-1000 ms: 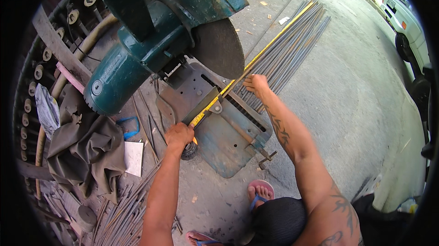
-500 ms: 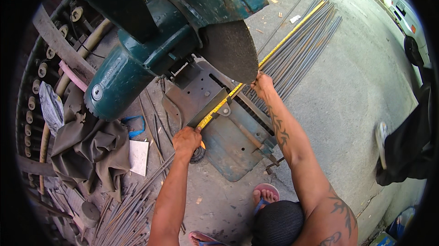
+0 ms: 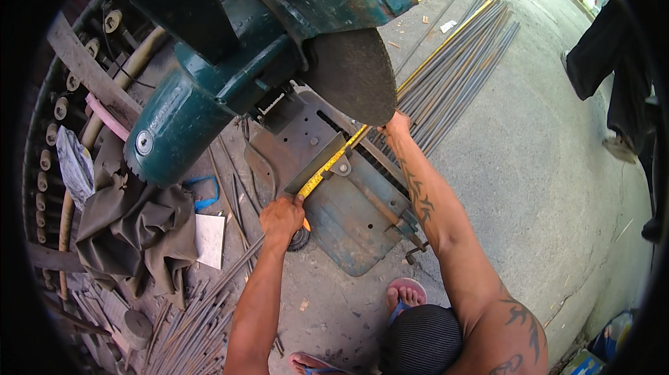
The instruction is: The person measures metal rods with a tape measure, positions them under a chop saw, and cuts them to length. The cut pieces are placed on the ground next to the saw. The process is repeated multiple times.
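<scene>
A yellow tape measure [image 3: 327, 168] is drawn out across the metal base of a green cut-off saw [image 3: 230, 75]. My left hand [image 3: 281, 217] is closed on its near end, with a bit of orange showing beside the fingers. My right hand [image 3: 396, 128] is closed around the tape farther along, right beside the rim of the saw's cutting disc [image 3: 348, 72], which partly hides the fingers. Past that hand the tape runs on over a bundle of long steel rods [image 3: 456, 72] on the ground. The disc hangs raised above the base [image 3: 348, 229].
Left of the saw lie a crumpled brown cloth [image 3: 139, 236], a white tile [image 3: 210, 240] and a heap of shorter rods [image 3: 191, 333]. A crank handle [image 3: 417, 253] juts from the base. At the right, a person in black trousers [image 3: 599, 55] stands on the concrete.
My right hand has shifted slightly toward me, behind the disc's edge. The far tape stretch looks narrower. The person in black trousers has moved farther away along the right side.
</scene>
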Available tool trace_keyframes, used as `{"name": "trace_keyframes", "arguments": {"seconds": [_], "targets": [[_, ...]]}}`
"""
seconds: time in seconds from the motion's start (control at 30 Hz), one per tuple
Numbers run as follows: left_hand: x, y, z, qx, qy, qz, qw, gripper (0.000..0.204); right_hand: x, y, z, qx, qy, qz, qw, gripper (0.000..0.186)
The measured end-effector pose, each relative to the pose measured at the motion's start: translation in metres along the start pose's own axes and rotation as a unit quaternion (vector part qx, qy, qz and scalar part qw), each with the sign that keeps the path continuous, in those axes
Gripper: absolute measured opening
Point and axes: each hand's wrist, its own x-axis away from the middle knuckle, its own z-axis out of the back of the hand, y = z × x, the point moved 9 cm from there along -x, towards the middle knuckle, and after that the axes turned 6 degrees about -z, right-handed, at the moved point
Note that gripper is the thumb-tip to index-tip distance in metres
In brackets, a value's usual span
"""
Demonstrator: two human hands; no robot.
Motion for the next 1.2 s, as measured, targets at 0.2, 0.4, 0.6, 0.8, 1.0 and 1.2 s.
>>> {"name": "trace_keyframes", "arguments": {"seconds": [0.2, 0.4, 0.6, 0.8, 1.0, 1.2], "targets": [[0.005, -0.01, -0.004, -0.006, 0.009, 0.006, 1.0, 0.045, 0.008, 0.005, -0.002, -0.003, 0.007, -0.007, 1.0, 0.032], [0.014, -0.026, -0.007, -0.006, 0.005, -0.014, 1.0, 0.042, 0.018, 0.02, -0.013, -0.062, -0.045, -0.019, 0.997, 0.028], [0.019, -0.033, -0.008, -0.016, 0.015, -0.019, 1.0, 0.042, 0.016, 0.023, -0.013, 0.031, -0.054, -0.027, 0.998, 0.028], [0.02, -0.037, -0.008, -0.003, 0.026, -0.03, 0.999, 0.041, 0.019, 0.023, -0.01, 0.035, -0.055, -0.029, 0.997, 0.019], [0.021, -0.036, -0.007, 0.005, 0.031, -0.031, 0.999, 0.041, 0.022, 0.024, -0.012, 0.031, -0.055, -0.031, 0.998, 0.024], [0.024, -0.045, 0.003, 0.021, 0.013, -0.009, 1.0, 0.041, 0.028, 0.021, -0.015, 0.051, -0.081, -0.047, 0.994, 0.018]]}}
